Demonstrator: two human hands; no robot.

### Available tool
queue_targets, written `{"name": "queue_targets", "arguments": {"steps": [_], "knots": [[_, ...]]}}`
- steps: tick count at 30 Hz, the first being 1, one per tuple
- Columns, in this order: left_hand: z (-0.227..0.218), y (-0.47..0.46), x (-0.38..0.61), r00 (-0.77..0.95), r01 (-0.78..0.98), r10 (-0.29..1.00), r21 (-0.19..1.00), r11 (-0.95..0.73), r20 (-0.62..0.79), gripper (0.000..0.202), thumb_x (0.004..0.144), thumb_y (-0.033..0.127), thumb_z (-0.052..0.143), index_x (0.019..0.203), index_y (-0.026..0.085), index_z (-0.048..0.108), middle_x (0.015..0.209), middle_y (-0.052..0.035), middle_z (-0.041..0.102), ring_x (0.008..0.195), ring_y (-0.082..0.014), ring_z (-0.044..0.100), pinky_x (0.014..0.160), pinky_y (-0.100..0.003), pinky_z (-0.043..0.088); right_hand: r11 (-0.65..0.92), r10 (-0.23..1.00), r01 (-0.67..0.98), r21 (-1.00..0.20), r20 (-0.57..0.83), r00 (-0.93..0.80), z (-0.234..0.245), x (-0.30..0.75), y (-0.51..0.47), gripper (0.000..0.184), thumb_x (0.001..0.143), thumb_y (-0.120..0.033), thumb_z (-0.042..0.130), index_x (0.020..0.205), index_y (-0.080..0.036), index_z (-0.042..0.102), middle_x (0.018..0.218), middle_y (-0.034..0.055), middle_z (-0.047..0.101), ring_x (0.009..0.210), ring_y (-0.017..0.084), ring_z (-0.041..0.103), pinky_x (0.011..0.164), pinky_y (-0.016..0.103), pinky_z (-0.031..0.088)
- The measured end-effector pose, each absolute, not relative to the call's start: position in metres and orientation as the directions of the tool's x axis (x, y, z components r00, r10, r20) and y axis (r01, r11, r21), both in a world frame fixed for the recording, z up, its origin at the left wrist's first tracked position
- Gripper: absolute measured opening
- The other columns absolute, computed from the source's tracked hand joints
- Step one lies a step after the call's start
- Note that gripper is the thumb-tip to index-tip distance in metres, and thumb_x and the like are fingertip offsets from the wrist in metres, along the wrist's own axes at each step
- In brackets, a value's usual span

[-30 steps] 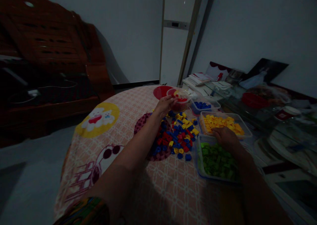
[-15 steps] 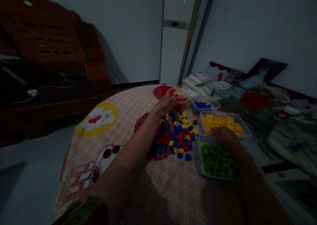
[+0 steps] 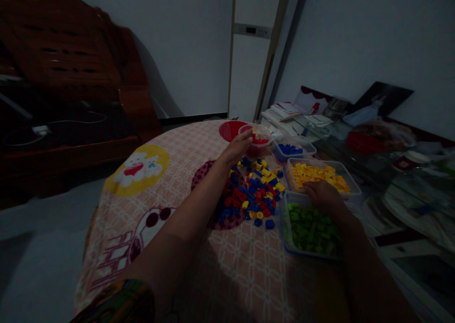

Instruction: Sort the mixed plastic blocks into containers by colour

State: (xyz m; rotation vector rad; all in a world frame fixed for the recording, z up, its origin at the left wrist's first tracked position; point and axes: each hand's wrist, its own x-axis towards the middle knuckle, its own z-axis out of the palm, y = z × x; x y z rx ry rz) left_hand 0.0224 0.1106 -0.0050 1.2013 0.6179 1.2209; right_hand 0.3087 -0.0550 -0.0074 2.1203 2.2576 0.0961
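A heap of small red, blue and yellow plastic pieces [image 3: 254, 195] lies on a round table with a patterned cloth [image 3: 170, 171]. My left hand [image 3: 239, 148] reaches over the heap to the rim of a clear tub of red pieces [image 3: 259, 143]; its fingers are pinched, and what they hold is too small to name. My right hand [image 3: 322, 194] rests curled on the edge between the tub of yellow pieces [image 3: 322, 175] and the tub of green pieces [image 3: 309, 228].
A tub of blue pieces [image 3: 291, 150] and a red lid [image 3: 231, 130] stand behind the heap. Stacked papers [image 3: 287, 112], dishes and jars crowd a glass surface at the right. A dark wooden bench [image 3: 71, 100] stands at the left.
My left hand has edged up to the rim of the red tub. The right hand has stayed put. The view has dipped slightly.
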Motion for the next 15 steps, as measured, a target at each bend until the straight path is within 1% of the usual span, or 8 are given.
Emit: {"name": "queue_targets", "arguments": {"steps": [2, 5, 7, 9, 10, 11, 13, 15], "knots": [[0.003, 0.106, 0.012, 0.306, -0.351, 0.902, 0.917, -0.190, 0.304, 0.062, 0.085, 0.026, 0.067, 0.145, 0.014, 0.055, 0.155, -0.0172, 0.048, 0.148, -0.0300, 0.040, 0.125, -0.048, 0.025, 0.065, 0.998, 0.995, 0.079, 0.016, -0.066, -0.008, 0.309, -0.055, 0.038, 0.102, -0.024, 0.038, 0.100, -0.018, 0.075, 0.103, 0.0120, 0.077, 0.096, 0.025, 0.066, 0.080, 0.034, 0.042], [0.028, 0.088, -0.002, 0.336, -0.296, 0.844, 0.897, -0.328, 0.419, 0.054, 0.087, 0.033, 0.069, 0.138, 0.015, 0.062, 0.145, -0.0172, 0.059, 0.137, -0.0301, 0.053, 0.118, -0.050, 0.037, 0.063, 0.998, 0.994, 0.089, 0.025, -0.065, -0.008, 0.308, -0.055, 0.039, 0.102, -0.025, 0.037, 0.100, -0.018, 0.075, 0.104, 0.0128, 0.077, 0.098, 0.026, 0.066, 0.080, 0.034, 0.042], [0.048, 0.066, -0.004, 0.383, -0.232, 0.795, 0.882, -0.410, 0.470, 0.046, 0.089, 0.034, 0.068, 0.131, 0.015, 0.066, 0.134, -0.0163, 0.066, 0.124, -0.0275, 0.063, 0.110, -0.047, 0.046, 0.058, 0.998, 0.994, 0.093, 0.009, -0.059, -0.007, 0.308, -0.055, 0.039, 0.102, -0.026, 0.037, 0.100, -0.018, 0.075, 0.103, 0.0127, 0.077, 0.096, 0.025, 0.067, 0.078, 0.033, 0.042], [0.063, 0.038, 0.004, 0.488, -0.183, 0.722, 0.866, -0.466, 0.491, 0.036, 0.091, 0.034, 0.066, 0.122, 0.015, 0.072, 0.118, -0.0131, 0.073, 0.109, -0.0230, 0.069, 0.100, -0.040, 0.053, 0.053, 0.999, 0.994, 0.099, -0.014, -0.052, -0.005, 0.307, -0.054, 0.039, 0.102, -0.027, 0.037, 0.100, -0.018, 0.075, 0.103, 0.0122, 0.077, 0.094, 0.024, 0.067, 0.076, 0.032, 0.042], [0.067, 0.022, 0.012, 0.584, -0.168, 0.655, 0.861, -0.479, 0.479, 0.031, 0.093, 0.033, 0.064, 0.116, 0.015, 0.074, 0.109, -0.0113, 0.076, 0.102, -0.0207, 0.071, 0.094, -0.036, 0.056, 0.048, 0.999, 0.994, 0.103, -0.024, -0.046, -0.004, 0.307, -0.053, 0.039, 0.102, -0.027, 0.038, 0.101, -0.018, 0.076, 0.103, 0.0118, 0.077, 0.094, 0.024, 0.068, 0.075, 0.031, 0.042], [0.067, 0.005, 0.021, 0.700, -0.157, 0.557, 0.857, -0.491, 0.447, 0.027, 0.094, 0.031, 0.063, 0.112, 0.016, 0.076, 0.103, -0.0096, 0.077, 0.096, -0.0188, 0.072, 0.089, -0.032, 0.056, 0.042, 0.999, 0.994, 0.103, -0.028, -0.039, -0.003, 0.308, -0.053, 0.039, 0.102, -0.027, 0.038, 0.102, -0.019, 0.076, 0.103, 0.0114, 0.077, 0.095, 0.024, 0.068, 0.075, 0.031, 0.042], [0.058, -0.033, 0.046, 0.880, -0.153, 0.311, 0.834, -0.530, 0.359, 0.021, 0.094, 0.026, 0.063, 0.105, 0.017, 0.078, 0.098, -0.0069, 0.078, 0.090, -0.0163, 0.072, 0.084, -0.026, 0.056, 0.035, 0.999, 0.995, 0.093, -0.024, -0.033, -0.001, 0.308, -0.052, 0.039, 0.102, -0.027, 0.038, 0.104, -0.019, 0.076, 0.106, 0.0109, 0.078, 0.097, 0.023, 0.069, 0.077, 0.030, 0.044], [0.037, -0.074, 0.075, 0.968, -0.164, 0.066, 0.808, -0.566, 0.242, 0.016, 0.092, 0.022, 0.064, 0.098, 0.018, 0.079, 0.095, -0.0045, 0.078, 0.086, -0.0153, 0.072, 0.079, -0.023, 0.055, 0.044, 0.999, 0.996, 0.072, -0.012, -0.043, 0.002, 0.309, -0.053, 0.039, 0.101, -0.025, 0.039, 0.105, -0.020, 0.077, 0.109, 0.0109, 0.078, 0.101, 0.024, 0.069, 0.081, 0.030, 0.045]]}}
